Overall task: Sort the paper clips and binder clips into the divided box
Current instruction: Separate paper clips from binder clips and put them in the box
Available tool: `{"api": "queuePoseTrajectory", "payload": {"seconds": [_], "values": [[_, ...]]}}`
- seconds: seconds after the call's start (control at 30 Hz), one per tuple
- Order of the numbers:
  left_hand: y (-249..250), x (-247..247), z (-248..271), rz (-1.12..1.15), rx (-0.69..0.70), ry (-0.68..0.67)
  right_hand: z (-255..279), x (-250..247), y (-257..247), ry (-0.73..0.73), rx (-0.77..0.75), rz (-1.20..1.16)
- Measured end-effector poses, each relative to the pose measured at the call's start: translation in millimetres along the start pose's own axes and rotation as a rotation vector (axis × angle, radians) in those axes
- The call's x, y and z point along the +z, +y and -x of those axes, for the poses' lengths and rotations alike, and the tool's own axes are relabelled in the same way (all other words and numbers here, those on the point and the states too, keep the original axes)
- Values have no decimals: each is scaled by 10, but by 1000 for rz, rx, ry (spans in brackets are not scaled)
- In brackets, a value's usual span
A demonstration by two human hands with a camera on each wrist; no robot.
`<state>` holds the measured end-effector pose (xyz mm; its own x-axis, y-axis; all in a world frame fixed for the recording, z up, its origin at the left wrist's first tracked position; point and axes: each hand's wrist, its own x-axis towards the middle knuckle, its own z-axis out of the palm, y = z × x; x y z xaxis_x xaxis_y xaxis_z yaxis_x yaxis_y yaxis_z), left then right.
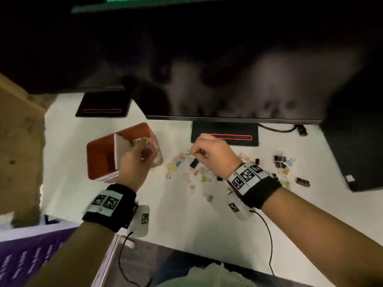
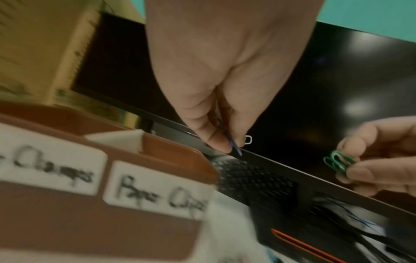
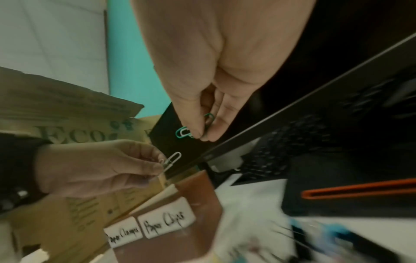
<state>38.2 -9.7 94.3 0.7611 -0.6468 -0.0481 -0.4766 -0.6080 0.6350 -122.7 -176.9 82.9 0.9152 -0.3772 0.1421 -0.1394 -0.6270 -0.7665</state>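
Observation:
A brown divided box (image 1: 99, 141) with a white divider (image 1: 119, 148) stands left of centre; its labels read "Paper Clamps" and "Paper Clips" (image 3: 165, 223). My left hand (image 1: 145, 154) hovers over the right compartment, where several paper clips (image 1: 142, 140) lie, and pinches a white paper clip (image 3: 173, 159) and a blue one (image 2: 235, 147). My right hand (image 1: 196, 151) is above the scattered pile and pinches green paper clips (image 3: 183, 132). Coloured binder clips (image 1: 199, 171) and black binder clips (image 1: 280, 161) lie on the white table.
A dark monitor (image 1: 228, 79) hangs low over the table's back, its stand base (image 1: 224, 137) right behind my right hand. A second base (image 1: 103, 106) sits far left. A cardboard box (image 1: 18, 131) and a purple box (image 1: 31, 255) border the left side.

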Motion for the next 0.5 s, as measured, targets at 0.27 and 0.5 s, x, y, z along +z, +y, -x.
{"api": "queuePoseTrajectory", "payload": {"seconds": [0.27,0.5], "values": [[-484,-364,-457,16,-194,-59,-1142,980,-551,-157,160,-70],[-175,-232,-394,-58,148,-93,-422,535,-172,-127,109,-95]]}}
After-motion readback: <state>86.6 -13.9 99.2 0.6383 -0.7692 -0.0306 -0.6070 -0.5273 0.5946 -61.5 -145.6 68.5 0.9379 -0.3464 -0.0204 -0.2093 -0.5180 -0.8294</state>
